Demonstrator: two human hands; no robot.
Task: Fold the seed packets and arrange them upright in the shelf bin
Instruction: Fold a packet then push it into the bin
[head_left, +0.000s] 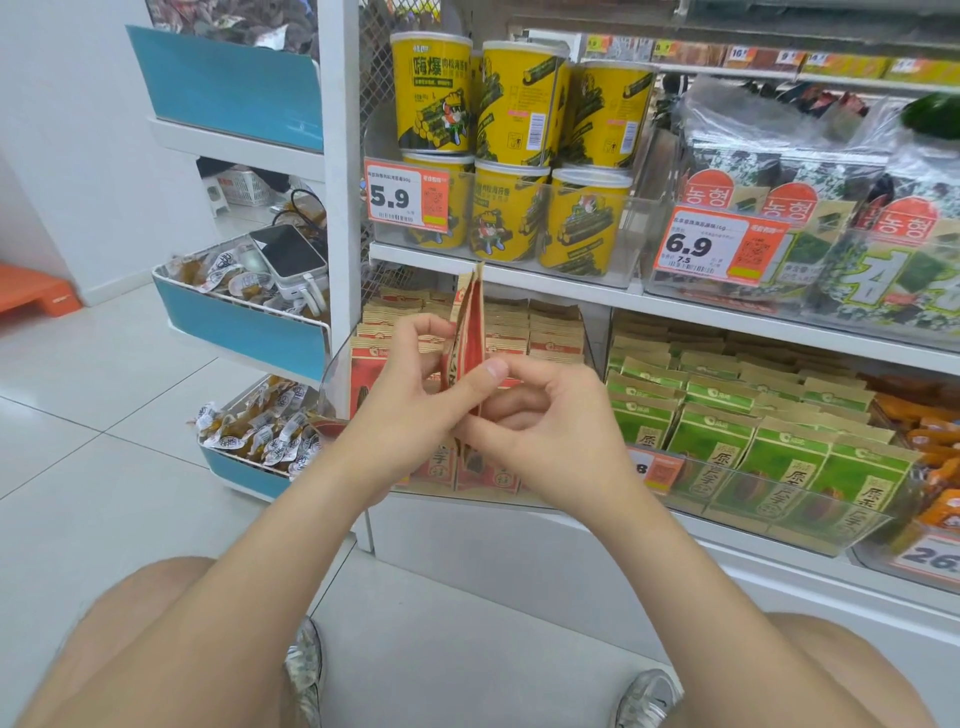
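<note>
A red and kraft-brown seed packet (469, 322) stands edge-on in front of the shelf, its top reaching up to the shelf edge above. My left hand (410, 384) pinches its left side with thumb and fingers. My right hand (540, 415) grips its right side, thumb pressed on the red face, fingers curled. Behind my hands a clear shelf bin (337, 374) holds several matching red packets (550, 338) standing upright in rows. The packet's lower part is hidden by my hands.
A clear bin of green packets (769, 441) stands to the right. Yellow canisters (509, 156) and seaweed packs (831, 223) fill the shelf above. A blue-fronted rack (244, 322) with small wrapped snacks and a phone stands at left. White tiled floor lies below.
</note>
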